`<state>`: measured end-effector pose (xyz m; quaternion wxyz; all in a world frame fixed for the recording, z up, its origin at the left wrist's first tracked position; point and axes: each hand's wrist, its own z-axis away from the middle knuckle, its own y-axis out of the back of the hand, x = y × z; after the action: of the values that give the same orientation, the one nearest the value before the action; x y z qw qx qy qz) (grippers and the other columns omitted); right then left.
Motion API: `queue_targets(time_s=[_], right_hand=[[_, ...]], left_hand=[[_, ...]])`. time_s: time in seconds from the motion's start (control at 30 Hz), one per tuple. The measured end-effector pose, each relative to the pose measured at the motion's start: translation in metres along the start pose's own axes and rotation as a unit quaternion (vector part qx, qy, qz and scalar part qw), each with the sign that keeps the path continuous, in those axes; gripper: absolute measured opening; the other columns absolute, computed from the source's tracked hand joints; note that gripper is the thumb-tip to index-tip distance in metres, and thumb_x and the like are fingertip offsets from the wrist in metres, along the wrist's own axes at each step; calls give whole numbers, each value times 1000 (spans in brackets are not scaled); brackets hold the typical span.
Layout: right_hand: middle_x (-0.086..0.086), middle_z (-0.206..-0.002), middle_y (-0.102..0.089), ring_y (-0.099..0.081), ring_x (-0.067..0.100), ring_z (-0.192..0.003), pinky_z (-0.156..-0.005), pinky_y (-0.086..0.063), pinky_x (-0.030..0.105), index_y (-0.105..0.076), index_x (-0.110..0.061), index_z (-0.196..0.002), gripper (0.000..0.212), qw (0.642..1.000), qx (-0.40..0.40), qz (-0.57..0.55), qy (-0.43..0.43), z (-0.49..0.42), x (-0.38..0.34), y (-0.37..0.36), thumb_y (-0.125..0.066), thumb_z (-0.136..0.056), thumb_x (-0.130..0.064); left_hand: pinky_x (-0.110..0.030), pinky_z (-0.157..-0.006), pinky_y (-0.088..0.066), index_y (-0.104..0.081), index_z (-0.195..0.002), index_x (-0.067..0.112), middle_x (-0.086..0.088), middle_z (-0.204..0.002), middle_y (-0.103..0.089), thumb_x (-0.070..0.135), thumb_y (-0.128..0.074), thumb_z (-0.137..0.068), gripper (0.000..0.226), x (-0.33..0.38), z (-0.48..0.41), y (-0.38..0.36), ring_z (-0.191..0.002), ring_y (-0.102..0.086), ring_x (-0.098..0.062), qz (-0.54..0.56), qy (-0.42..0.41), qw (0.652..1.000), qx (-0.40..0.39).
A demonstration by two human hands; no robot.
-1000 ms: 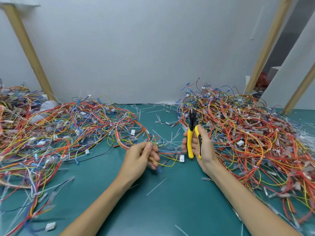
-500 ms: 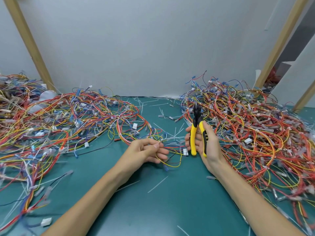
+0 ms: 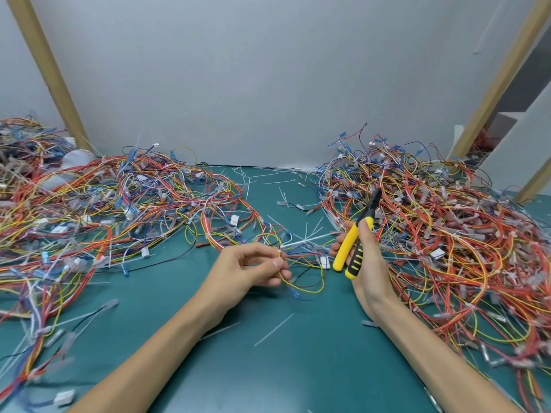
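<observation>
Left hand (image 3: 245,270) pinching yellow wire (image 3: 313,290), right hand (image 3: 369,265) gripping cutters (image 3: 346,249), wire heaps (image 3: 447,234) either side

Glossy plastic-handled cutters (image 3: 351,248), plastic-sheathed wires (image 3: 301,281), matt mat (image 3: 298,368).

left hand (image 3: 247,268) palm-in, thumb and fingers pinching a yellow wire (image 3: 301,289), right hand (image 3: 368,263) upright, fingers curled round cutters (image 3: 350,251), both bare forearms angled in toward centre
</observation>
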<state>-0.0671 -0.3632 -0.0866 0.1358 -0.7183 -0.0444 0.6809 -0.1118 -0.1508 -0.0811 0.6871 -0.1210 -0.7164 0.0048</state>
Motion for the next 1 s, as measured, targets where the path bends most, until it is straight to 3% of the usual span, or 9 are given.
queue_targets(time_s=[0.2, 0.37, 0.43, 0.5, 0.67, 0.77, 0.9, 1.0], right_hand=[[-14, -82, -64, -64, 7, -80, -81, -50, 33, -63, -30, -103, 49, 982, -39, 157, 92, 6, 1, -2, -54, -76, -69], [-26, -114, -56, -51, -12, -109, -95, -36, 13, -55, -38, -121, 41, 933, -9, 316, 173, 11, -1, 8, -60, -86, -58], [-17, -120, -59, -53, -2, -113, -98, -38, 18, -59, -29, -129, 46, 910, -14, 370, 187, 13, -3, 9, -68, -88, -46], [-12, -120, -62, -56, 4, -111, -97, -41, 20, -63, -25, -128, 50, 890, -8, 415, 189, 16, -4, 8, -75, -82, -40], [-14, -107, -65, -60, 0, -97, -84, -34, 0, -68, -26, -117, 47, 866, -8, 454, 211, 20, -7, 8, -82, -73, -36], [-13, -108, -64, -59, 3, -100, -88, -33, 2, -70, -24, -115, 48, 847, -26, 486, 213, 21, -9, 10, -83, -70, -34], [-13, -108, -66, -59, 4, -102, -94, -41, 16, -71, -24, -111, 46, 835, -45, 496, 233, 23, -11, 9, -85, -68, -31], [-15, -106, -66, -58, -1, -101, -94, -40, 14, -71, -26, -111, 45, 840, -61, 475, 257, 26, -12, 7, -86, -69, -27]], left_hand=[[-22, -61, -55, -68, -93, 8, -17, -90, -74, 11, -64, -90, 6, 2, 2, 1, -86, -74, -24, 10, 4, 1000, 18], [-21, -60, -55, -69, -92, 11, -15, -91, -75, 13, -65, -90, 5, 3, 1, 2, -87, -74, -24, 14, 6, 1000, 19], [-21, -58, -54, -68, -93, 11, -16, -91, -75, 13, -65, -90, 5, 3, 0, 3, -88, -73, -26, 19, 7, 1000, 20], [-20, -57, -53, -67, -96, 10, -16, -92, -75, 14, -65, -90, 8, 2, -1, 4, -90, -73, -27, 27, 9, 999, 20], [-17, -56, -51, -68, -103, 5, -12, -94, -75, 16, -65, -89, 18, 1, -1, 5, -88, -74, -23, 37, -3, 999, 37], [-17, -54, -50, -71, -99, 6, -12, -89, -75, 13, -65, -89, 14, 0, -2, 5, -80, -73, -19, 38, -22, 997, 68], [-18, -51, -48, -72, -98, 1, -8, -78, -72, 7, -63, -91, 13, -2, -4, 6, -72, -70, -15, 27, -41, 995, 88], [-19, -51, -49, -71, -98, -1, -7, -76, -70, 5, -61, -91, 14, -3, -4, 4, -69, -69, -14, 6, -50, 995, 83]])
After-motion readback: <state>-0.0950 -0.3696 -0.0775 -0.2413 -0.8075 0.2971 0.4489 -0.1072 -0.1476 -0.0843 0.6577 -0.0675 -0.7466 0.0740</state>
